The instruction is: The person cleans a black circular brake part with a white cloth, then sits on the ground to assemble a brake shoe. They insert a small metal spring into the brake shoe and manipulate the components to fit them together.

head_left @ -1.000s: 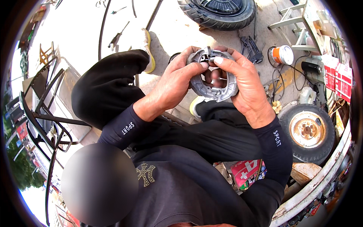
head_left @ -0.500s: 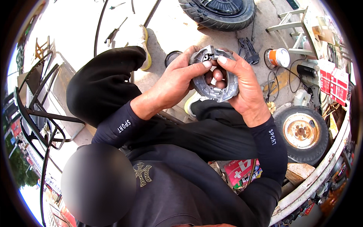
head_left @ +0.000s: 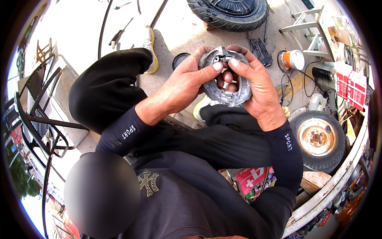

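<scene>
Between both hands sits a ring-shaped pair of silver metal brake shoes. My left hand grips the ring's left side, its thumb pressed on the upper inner edge. Opposite it, my right hand holds the right side, with its thumb tip close to the left one. Near the thumbs, small metal parts show at the gap at the top of the ring. Several fingertips are visible through the ring's opening; the rest of the fingers are hidden behind it.
A wheel with a black tyre lies beyond my hands. At right are a white step stool, an orange-and-white tub, red-and-white boxes and a small rusty wheel. A screwdriver rests on the ground at far left.
Both hands keep hold of the brake shoes, which have barely moved. My right fingers show more over the top of the ring, and the right wrist has shifted slightly right.
</scene>
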The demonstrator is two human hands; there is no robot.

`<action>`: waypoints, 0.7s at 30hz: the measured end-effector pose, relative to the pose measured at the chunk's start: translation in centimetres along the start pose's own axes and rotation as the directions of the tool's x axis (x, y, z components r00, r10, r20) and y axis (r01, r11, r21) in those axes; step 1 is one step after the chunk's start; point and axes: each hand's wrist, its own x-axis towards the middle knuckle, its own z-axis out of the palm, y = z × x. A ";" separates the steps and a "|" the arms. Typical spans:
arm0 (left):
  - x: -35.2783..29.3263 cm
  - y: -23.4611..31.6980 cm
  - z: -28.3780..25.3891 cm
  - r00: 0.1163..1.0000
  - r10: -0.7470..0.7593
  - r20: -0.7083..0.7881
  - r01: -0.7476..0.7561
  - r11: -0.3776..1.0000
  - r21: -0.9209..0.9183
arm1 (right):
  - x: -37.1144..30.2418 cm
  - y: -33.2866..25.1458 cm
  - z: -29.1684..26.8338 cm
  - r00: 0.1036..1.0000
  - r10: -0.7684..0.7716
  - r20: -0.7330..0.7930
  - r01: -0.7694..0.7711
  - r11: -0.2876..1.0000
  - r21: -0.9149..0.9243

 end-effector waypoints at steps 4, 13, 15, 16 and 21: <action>0.2 -0.7 -0.4 1.000 -0.016 -0.019 0.015 1.000 -0.019 | -0.1 0.0 0.0 1.000 0.017 -0.005 -0.017 1.000 -0.004; 0.1 -0.3 -0.1 0.999 -0.046 -0.014 0.045 0.999 -0.020 | -0.3 -0.1 0.0 0.999 0.038 -0.017 -0.038 0.998 -0.044; 0.1 -0.5 -0.3 0.997 -0.051 -0.052 0.050 0.998 -0.035 | -0.3 0.1 0.4 0.999 0.029 -0.036 -0.032 0.998 -0.061; 0.2 -0.6 -0.4 0.998 -0.050 -0.029 0.049 0.998 -0.038 | -0.4 0.2 0.7 0.998 0.018 -0.056 -0.022 0.997 -0.076; 0.3 -0.3 -0.1 0.996 -0.081 -0.034 0.078 0.992 -0.096 | -0.8 0.3 1.3 0.988 -0.120 -0.094 0.095 0.967 -0.235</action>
